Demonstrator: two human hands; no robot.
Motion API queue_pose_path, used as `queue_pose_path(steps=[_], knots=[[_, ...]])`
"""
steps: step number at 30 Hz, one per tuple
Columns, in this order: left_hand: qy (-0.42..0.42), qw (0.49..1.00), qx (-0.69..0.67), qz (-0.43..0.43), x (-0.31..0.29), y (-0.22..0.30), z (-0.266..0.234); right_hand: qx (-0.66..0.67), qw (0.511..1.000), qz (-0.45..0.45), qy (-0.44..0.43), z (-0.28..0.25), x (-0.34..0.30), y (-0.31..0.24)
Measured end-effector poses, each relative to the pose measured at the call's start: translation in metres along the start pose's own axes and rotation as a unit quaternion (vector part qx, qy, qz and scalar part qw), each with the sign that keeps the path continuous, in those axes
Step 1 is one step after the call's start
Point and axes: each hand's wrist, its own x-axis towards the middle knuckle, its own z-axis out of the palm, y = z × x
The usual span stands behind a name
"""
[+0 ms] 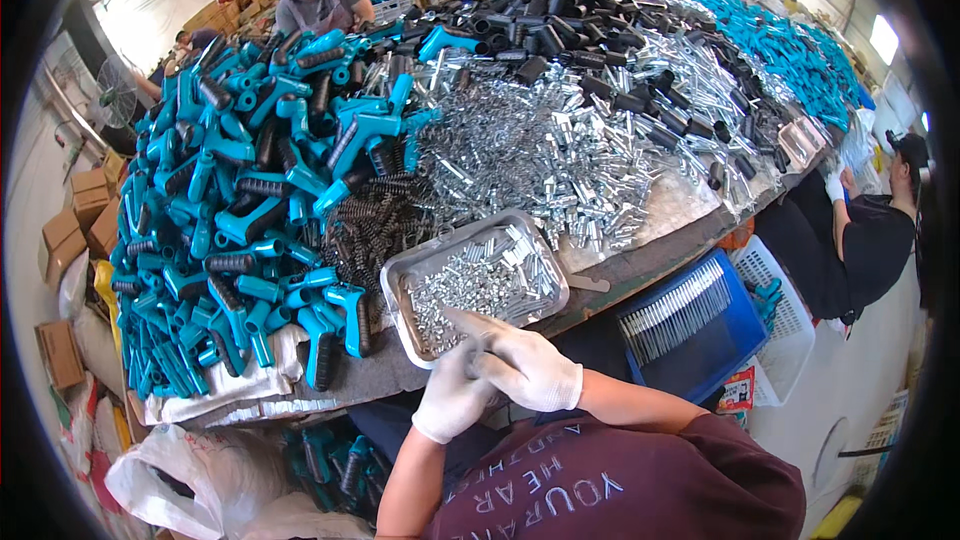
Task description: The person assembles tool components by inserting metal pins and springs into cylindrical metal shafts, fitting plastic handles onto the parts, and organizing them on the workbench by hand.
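Note:
My left hand (453, 398) and my right hand (530, 365), both in white gloves with greyed fingers, meet just in front of the metal tray (412, 345). The left one is closed, its fingers mostly hidden behind the right. Over it the right hand is pressed, fingers together and pointing left across the tray's near edge. Whatever lies between them is hidden. Inside the tray are many small shiny metal parts (450, 290) and thin metal pins (530, 265) toward its right side.
Teal and black pistol-shaped handles (250, 210) heap up on the left. Dark springs (375, 220), silver metal parts (590, 165) and black tubes (560, 30) cover the table beyond the tray. At right, a blue bin (715, 335) holds a row of metal rods. Co-workers (320, 0) stand around the table.

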Motion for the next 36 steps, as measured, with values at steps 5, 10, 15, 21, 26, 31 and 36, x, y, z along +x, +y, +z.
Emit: queue_pose_path(steps=[5,10,15,21,26,31,36], knots=[[0.174,0.973,-0.119,0.098,0.000,0.050,0.009,0.300,0.950,0.076,0.034,0.009,-0.012,0.014],[0.257,0.952,0.055,0.155,0.012,0.045,-0.010,0.208,0.958,0.197,-0.015,-0.004,-0.007,0.002],[0.028,0.855,0.477,0.200,0.009,0.045,-0.006,0.010,0.982,0.188,-0.030,-0.025,-0.001,0.020],[0.063,0.892,0.410,0.180,0.014,0.002,0.000,-0.151,0.942,0.257,0.157,-0.096,-0.009,0.068],[0.168,0.955,0.246,0.014,0.023,-0.014,-0.009,-0.375,0.746,0.381,0.396,-0.179,-0.026,0.115],[0.167,0.971,0.172,-0.012,0.031,-0.022,-0.016,-0.331,0.714,0.541,0.298,-0.198,-0.029,0.123],[0.167,0.966,0.199,-0.004,0.022,-0.024,-0.019,-0.364,0.725,0.470,0.347,-0.203,-0.023,0.123]])
